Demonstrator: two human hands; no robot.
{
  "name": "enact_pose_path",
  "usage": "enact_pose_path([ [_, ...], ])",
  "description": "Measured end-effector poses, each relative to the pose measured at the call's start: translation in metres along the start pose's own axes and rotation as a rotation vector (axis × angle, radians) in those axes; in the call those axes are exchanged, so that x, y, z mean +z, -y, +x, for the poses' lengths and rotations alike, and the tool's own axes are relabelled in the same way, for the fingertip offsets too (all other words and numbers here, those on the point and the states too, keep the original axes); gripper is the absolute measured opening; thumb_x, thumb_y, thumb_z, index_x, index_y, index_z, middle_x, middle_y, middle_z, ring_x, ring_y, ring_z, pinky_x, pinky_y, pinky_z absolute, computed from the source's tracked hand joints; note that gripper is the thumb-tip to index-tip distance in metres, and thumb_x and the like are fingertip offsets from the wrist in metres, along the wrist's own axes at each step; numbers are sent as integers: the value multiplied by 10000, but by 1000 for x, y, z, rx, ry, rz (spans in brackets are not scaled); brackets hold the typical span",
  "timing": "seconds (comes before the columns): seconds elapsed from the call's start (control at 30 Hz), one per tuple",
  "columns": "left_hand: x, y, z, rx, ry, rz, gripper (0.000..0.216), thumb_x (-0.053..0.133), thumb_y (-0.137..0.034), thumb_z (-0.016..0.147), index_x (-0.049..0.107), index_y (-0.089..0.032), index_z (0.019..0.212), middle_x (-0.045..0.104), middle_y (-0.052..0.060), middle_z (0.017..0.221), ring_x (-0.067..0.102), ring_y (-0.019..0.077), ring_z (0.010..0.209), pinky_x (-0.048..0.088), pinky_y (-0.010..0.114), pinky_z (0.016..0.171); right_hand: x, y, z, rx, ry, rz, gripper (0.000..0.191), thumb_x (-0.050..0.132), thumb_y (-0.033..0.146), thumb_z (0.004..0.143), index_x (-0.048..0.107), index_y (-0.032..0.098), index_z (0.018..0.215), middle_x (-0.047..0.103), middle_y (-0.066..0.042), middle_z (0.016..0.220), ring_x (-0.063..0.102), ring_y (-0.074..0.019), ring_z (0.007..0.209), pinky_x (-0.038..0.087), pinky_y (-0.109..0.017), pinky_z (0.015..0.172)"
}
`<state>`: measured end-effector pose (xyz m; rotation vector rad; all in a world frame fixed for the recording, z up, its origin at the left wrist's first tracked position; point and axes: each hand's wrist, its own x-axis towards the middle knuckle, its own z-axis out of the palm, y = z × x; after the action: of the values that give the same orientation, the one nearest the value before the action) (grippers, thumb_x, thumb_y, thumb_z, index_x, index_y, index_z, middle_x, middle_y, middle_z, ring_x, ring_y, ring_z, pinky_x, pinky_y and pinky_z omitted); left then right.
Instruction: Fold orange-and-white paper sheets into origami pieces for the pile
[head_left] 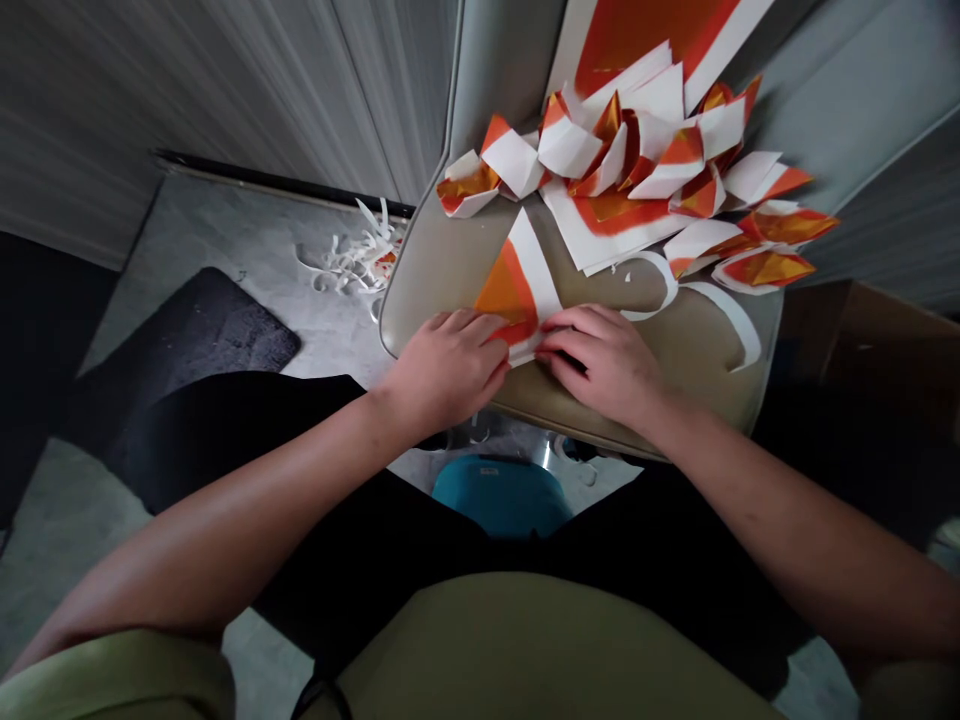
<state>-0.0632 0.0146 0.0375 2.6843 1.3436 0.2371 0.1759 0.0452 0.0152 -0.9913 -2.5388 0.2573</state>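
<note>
A white sheet of paper (538, 265) with an orange and gold centre lies folded into a pointed shape on a beige padded chair seat (442, 270). Over its lower left part, my left hand (454, 365) presses with fingers curled together. My right hand (604, 360) grips the lower right edge between bent fingers and thumb. Both sets of fingertips hide part of the fold. Beyond the hands, several folded paper pieces (577, 145) in white, orange and gold sit in a cluster. Beneath them rests a stack of flat sheets (581, 235).
Curled white paper strips (724, 310) lie on the seat's right side. A heap of paper shreds (360, 260) is on the floor at left, near a dark mat (217, 325). Below the seat edge is a blue stool (502, 495). A cardboard box (862, 330) stands at right.
</note>
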Motion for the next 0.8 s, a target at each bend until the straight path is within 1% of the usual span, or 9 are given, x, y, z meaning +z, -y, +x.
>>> enact_pose_path([
  [0.1, 0, -2, 0, -2, 7, -6, 253, 569, -360, 1024, 733, -171, 1060, 704, 100, 1310, 667, 312, 1163, 537, 437, 918, 1, -2, -1, -17, -18, 13, 125, 627, 228, 976, 746, 210, 943, 753, -80, 1111, 664, -254, 992, 537, -434, 905],
  [0.17, 0, -2, -1, 3, 0, -11, 256, 587, -381, 1019, 738, -174, 1023, 705, 96, 1306, 666, 316, 1162, 541, 438, 915, 1, -3, -2, -6, -29, 43, 114, 633, 220, 970, 745, 225, 946, 754, -68, 1117, 669, -250, 999, 534, -436, 918],
  [0.27, 1, -2, -1, -9, -23, -32, 244, 569, -347, 1028, 745, -178, 1015, 705, 86, 1320, 668, 309, 1160, 543, 439, 917, 1, -2, -2, 26, -29, 78, 113, 637, 225, 965, 746, 245, 945, 756, -57, 1115, 676, -249, 1000, 529, -444, 925],
  [0.37, 3, -2, -1, -40, -36, -64, 241, 566, -331, 1025, 751, -180, 994, 707, 79, 1328, 669, 307, 1163, 537, 451, 936, 1, 0, -2, 34, -51, 76, 109, 642, 232, 961, 746, 235, 929, 760, -64, 1099, 681, -250, 982, 533, -436, 899],
  [0.47, 6, -2, -1, -64, -53, -85, 237, 578, -335, 1015, 757, -185, 975, 711, 81, 1313, 662, 310, 1176, 523, 457, 960, 3, 1, -3, 59, -60, 70, 114, 641, 237, 961, 750, 238, 928, 760, -66, 1100, 684, -256, 982, 530, -436, 887],
  [0.63, 8, -1, -1, -86, -67, -103, 249, 578, -348, 1008, 763, -192, 950, 718, 86, 1287, 660, 314, 1170, 521, 464, 963, 5, -1, -3, 95, -43, 91, 124, 634, 271, 973, 754, 259, 943, 749, -57, 1113, 671, -262, 1014, 514, -452, 918],
  [0.8, 9, 0, 1, -84, -66, -96, 262, 543, -315, 1012, 767, -182, 982, 729, 90, 1266, 663, 321, 1156, 526, 478, 944, 6, -1, -1, 97, -54, 94, 125, 632, 264, 976, 754, 243, 957, 745, -62, 1090, 667, -253, 996, 518, -433, 907],
])
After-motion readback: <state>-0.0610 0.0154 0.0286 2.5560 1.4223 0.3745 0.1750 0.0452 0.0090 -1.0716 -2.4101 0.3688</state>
